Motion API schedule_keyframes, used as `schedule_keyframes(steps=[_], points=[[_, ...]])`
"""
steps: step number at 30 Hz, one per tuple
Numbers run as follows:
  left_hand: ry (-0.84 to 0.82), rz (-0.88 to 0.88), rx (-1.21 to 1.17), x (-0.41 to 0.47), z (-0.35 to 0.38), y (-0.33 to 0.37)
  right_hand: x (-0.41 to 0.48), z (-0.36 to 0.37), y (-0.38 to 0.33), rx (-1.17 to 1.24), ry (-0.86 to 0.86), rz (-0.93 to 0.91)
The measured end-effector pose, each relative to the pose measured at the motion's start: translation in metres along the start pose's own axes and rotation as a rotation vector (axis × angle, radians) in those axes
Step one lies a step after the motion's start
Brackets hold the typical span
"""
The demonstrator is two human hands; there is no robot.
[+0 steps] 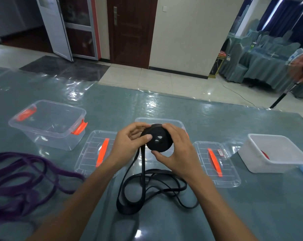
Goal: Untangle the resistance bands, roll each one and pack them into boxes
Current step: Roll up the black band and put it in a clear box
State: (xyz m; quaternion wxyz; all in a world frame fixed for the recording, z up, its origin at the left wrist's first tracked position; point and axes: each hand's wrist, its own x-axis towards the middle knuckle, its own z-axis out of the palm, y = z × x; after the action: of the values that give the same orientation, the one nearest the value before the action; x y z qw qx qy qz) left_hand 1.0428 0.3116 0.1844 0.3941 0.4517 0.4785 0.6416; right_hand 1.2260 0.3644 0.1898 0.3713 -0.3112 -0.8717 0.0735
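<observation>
- The grip of the left hand [129, 141] is closed on the black roll [158, 138]. The thumb is pressed on its flat face and the fingers are curled over its upper left rim.
- The grip of the right hand [175, 150] is closed on the same roll, with fingers over the upper right rim and the thumb under the lower edge.
- The roll is held above the surface [251, 206], in front of the middle clear box [157, 119]. Its flat face is turned towards the camera, so its axis runs near to far.
- The loose black band [147, 188] hangs from the roll's left side and is spread in slack loops on the near surface between the forearms.
- A small white label [220, 152] with red marks is seen on the right lid [215, 162]; its writing cannot be read.
- The left lid [95, 150] is laid flat beside the left hand, its orange handle running near to far.
- The left clear box [51, 138] and the white box [262, 162] are set open, well apart.
- The purple band [25, 180] is heaped at the left edge, apart from the black loops.
- Open room is seen on the surface near right of the loops.
</observation>
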Motion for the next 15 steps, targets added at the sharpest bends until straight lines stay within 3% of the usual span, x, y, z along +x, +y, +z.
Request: schedule_keyframes(steps=[4, 8, 15], points=[[0.052, -0.007, -0.085, -0.014, 0.017, -0.015, -0.006, 0.010, -0.007, 0.036, 0.079, 0.081], [0.019, -0.008, 0.018, -0.010, 0.007, -0.019, -0.013, 0.012, -0.005, 0.164, -0.024, 0.181], [-0.193, 0.014, 0.314, -0.001, -0.012, -0.005, 0.002, -0.011, 0.007, 0.366, -0.242, 0.368]])
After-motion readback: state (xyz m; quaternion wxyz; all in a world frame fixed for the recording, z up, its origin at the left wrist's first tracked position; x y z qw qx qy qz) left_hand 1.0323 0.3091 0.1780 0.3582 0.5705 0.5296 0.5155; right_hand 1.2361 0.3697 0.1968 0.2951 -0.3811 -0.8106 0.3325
